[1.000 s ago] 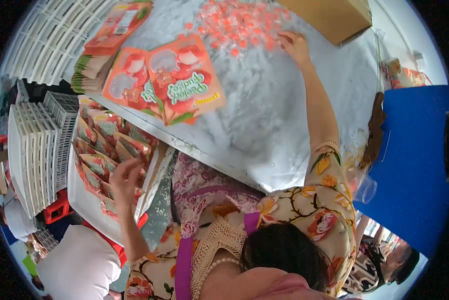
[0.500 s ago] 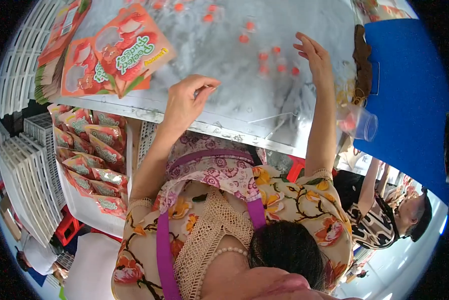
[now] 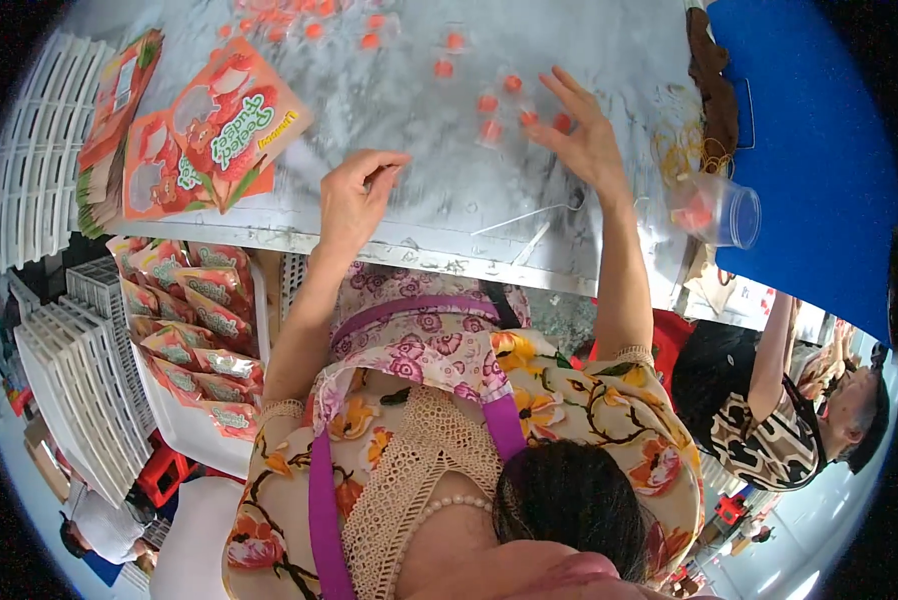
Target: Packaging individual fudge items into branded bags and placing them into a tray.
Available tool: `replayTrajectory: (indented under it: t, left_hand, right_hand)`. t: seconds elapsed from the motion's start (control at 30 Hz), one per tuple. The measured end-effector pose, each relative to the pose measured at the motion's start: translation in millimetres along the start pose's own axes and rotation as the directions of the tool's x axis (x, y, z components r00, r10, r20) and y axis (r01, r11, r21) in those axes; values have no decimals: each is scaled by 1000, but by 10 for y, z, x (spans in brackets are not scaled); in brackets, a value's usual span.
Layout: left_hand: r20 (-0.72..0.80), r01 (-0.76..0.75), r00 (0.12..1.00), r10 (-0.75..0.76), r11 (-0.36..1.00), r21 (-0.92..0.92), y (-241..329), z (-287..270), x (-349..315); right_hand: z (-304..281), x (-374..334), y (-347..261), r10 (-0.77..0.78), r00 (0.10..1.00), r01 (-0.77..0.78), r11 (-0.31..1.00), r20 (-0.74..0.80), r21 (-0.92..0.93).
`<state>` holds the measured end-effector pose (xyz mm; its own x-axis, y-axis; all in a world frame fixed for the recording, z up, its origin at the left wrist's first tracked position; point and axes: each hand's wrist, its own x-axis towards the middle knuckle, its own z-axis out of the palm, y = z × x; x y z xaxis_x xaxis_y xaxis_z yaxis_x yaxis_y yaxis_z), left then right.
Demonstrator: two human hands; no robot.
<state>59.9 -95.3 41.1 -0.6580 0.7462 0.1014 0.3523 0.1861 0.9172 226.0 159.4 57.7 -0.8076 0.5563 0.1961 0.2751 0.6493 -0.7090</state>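
Observation:
Over the grey table, my left hand is closed, thumb and fingertips pressed together. What they hold, if anything, is too small to make out. To its left lie flat red-and-pink pouches with printed pictures, overlapping. My right hand is open, its fingers apart above a small group of clear wrapped pieces with red-orange centres. Its thumb tip is beside one red piece; I cannot tell whether they touch. A thin white stick lies on the table between my forearms.
More red wrapped pieces lie at the far side. A clear plastic cup lies tipped by the blue board, near yellow rubber bands. Filled pouches stand in a white bin at lower left. A co-worker is at the right.
My right hand has moved left and nearer, down to the wrapped pieces. My left hand stays closed in much the same pose. The whole view has shifted slightly.

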Motion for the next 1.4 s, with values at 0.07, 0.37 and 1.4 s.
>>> replayTrajectory:
  t: [0.07, 0.37, 1.4]
  left_hand:
    - [-16, 5, 1000, -5, 1000, -30, -15, 12, -4]
    - [-29, -32, 999, 31, 998, -51, -55, -6, -36]
    - [-88, -177, 981, 170, 981, -78, -94, 30, 8]
  right_hand:
    - [195, 66, -22, -66, 996, 59, 992, -61, -115]
    - [386, 293, -73, -246, 969, 233, 909, 6, -346]
    - [1241, 1950, -288, -350, 937, 346, 920, 12, -186]
